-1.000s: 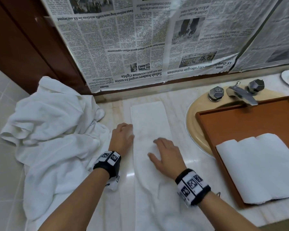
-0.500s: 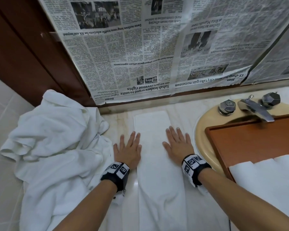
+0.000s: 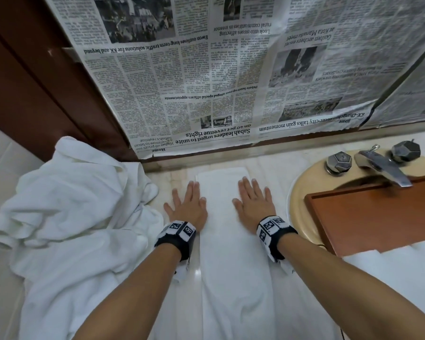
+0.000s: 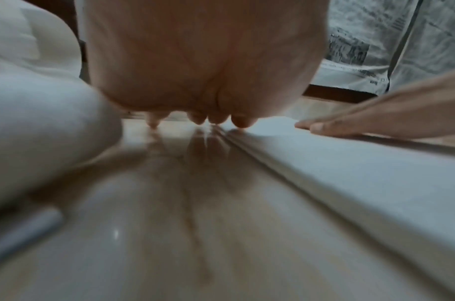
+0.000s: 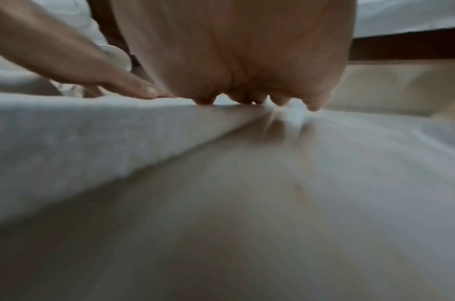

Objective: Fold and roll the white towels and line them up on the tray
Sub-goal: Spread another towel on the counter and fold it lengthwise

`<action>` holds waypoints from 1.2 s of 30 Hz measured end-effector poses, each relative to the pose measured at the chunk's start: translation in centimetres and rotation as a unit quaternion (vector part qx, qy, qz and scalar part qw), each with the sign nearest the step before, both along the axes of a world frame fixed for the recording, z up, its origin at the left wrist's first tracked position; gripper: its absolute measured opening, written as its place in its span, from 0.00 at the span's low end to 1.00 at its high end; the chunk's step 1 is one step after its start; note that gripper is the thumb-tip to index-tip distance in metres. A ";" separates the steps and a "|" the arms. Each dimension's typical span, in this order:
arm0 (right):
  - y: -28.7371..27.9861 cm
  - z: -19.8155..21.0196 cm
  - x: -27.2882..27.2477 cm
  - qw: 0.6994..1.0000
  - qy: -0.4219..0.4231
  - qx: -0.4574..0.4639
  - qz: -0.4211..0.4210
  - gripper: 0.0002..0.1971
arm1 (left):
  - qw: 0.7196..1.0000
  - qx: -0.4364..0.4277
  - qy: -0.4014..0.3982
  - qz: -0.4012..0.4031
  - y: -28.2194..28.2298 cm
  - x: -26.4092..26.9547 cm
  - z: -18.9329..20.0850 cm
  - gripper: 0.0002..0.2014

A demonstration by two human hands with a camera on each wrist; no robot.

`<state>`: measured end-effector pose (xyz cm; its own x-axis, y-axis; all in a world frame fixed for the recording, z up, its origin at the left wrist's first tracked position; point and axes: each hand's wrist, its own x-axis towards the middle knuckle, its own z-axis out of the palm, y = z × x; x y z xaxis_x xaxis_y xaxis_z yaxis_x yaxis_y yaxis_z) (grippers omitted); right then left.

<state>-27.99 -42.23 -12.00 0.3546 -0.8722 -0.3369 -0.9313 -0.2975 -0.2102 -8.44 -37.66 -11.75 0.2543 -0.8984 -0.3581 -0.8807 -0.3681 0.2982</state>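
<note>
Head view shows me a long folded towel (image 3: 233, 241) lying flat on the pale desk (image 3: 172, 177), running from the wall toward me. My left hand (image 3: 188, 208) lies flat with straight, spread fingers at the towel's left edge, mostly on the desk, only its thumb side touching the cloth. My right hand (image 3: 254, 204) lies flat as well, fingers straight, over the right edge. Neither hand grips anything.

From the left wrist, the fingertips (image 4: 215, 120) touch the glossy desk right at the towel's edge, and the right hand (image 4: 363, 120) rests on the cloth further off. The right wrist picture is blurred, but it shows the fingertips (image 5: 249, 99) down along the towel (image 5: 66, 132).

To the left, a heap of loose white towels (image 3: 66, 217) crowds close to my left wrist. On the right, a brown tray (image 3: 368, 217) sits over the beige sink (image 3: 297, 204), beneath the metal tap (image 3: 383, 168), and rolled towels (image 3: 398, 271) lie at its near end. Sheets of newspaper (image 3: 219, 82) hang on the wall behind, beside a dark wooden panel (image 3: 35, 89).

Compared with a second ago, both hands have slid up the towel toward the wall and spread to its edges; the left was curled then and is now flat. Half a second ago they were already flat, a little lower down.
</note>
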 end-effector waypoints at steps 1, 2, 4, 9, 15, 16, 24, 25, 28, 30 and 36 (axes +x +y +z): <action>0.1 0.1 0.5 1.000 -0.006 -0.005 0.014 0.31 | 1.000 -0.013 0.003 -0.006 -0.5 -0.1 0.2 0.28; 0.3 0.1 1.2 0.999 -0.012 -0.011 0.035 0.30 | 0.999 -0.028 -0.002 -0.028 -0.8 -0.4 0.3 0.27; 0.3 -0.1 2.5 0.998 -0.014 -0.013 0.065 0.30 | 0.995 -0.039 -0.019 -0.085 -1.3 -1.0 0.3 0.26; -1.9 -0.4 1.1 1.000 -0.003 0.008 0.010 0.30 | 0.997 -0.006 -0.023 -0.073 -1.8 -0.5 -0.5 0.27; 1.6 2.2 -2.3 1.000 -0.007 0.023 -0.017 0.34 | 0.997 -0.005 -0.019 -0.080 0.3 -0.7 0.9 0.29; 3.7 2.6 -2.8 1.000 -0.013 0.017 0.005 0.38 | 0.995 -0.008 -0.018 -0.101 1.6 -1.0 1.2 0.29; 10.7 1.3 -5.0 0.996 0.021 0.017 0.081 0.41 | 0.987 0.037 -0.052 -0.149 7.4 -2.2 0.3 0.30; 9.8 1.0 -4.9 0.996 0.028 0.032 0.079 0.44 | 0.987 0.034 -0.054 -0.145 7.0 -2.1 0.2 0.31; 6.6 0.7 -4.0 0.997 0.037 0.032 0.062 0.39 | 0.991 0.032 -0.053 -0.122 5.2 -2.3 -0.1 0.30; 4.3 0.5 -3.3 0.997 0.044 0.039 0.057 0.32 | 0.993 0.032 -0.045 -0.102 3.6 -2.3 -0.3 0.30; 1.7 2.4 -1.9 0.999 0.031 0.015 0.033 0.30 | 0.998 -0.001 0.020 -0.052 1.1 -1.3 0.6 0.29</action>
